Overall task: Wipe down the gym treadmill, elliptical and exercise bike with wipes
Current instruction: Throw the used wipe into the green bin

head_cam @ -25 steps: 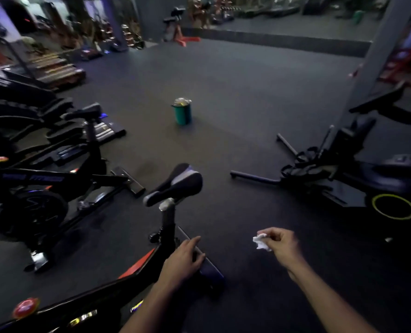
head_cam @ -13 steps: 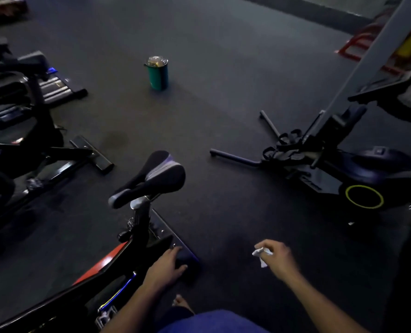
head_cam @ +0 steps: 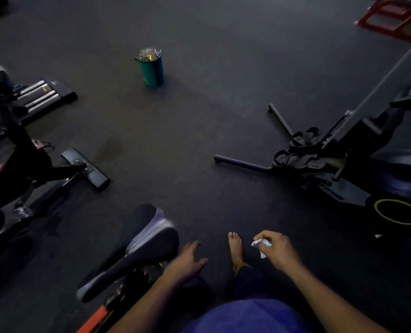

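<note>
1. While the right hand (head_cam: pixel 277 251) pinches a small crumpled wipe (head_cam: pixel 259 245) between thumb and fingertips, it hangs over bare floor (head_cam: pixel 199 131), apart from every machine.
2. Spread and relaxed, the left hand (head_cam: pixel 187 259) holds nothing; it sits low beside the saddle (head_cam: pixel 139 246), and whether it touches the bike frame underneath is hard to tell in this dim light.
3. That saddle belongs to the bike (head_cam: pixel 98 311) at the lower left, whose red-trimmed frame runs out of the bottom edge. It is the nearest part to both hands and, by my reading, the next surface to be wiped.
4. To do it well, I would open the wipe out first: bunched as it is, only a corner would meet the saddle. A flat face under straight fingers covers more.
5. Bracing the frame or post with the left hand should stop the saddle swivelling under pressure.
6. Long strokes from nose to tail, then the sides and underside lip, should catch the seams where sweat collects.
7. A bare foot (head_cam: pixel 235 251) stands between the hands, so the person is close enough to reach without leaning.
8. Farther out, a second bike (head_cam: pixel 31 169) stands at the left, a rower (head_cam: pixel 331 164) lies at the right, and a green can (head_cam: pixel 150 67) stands alone on the floor, well apart from the hands.
</note>
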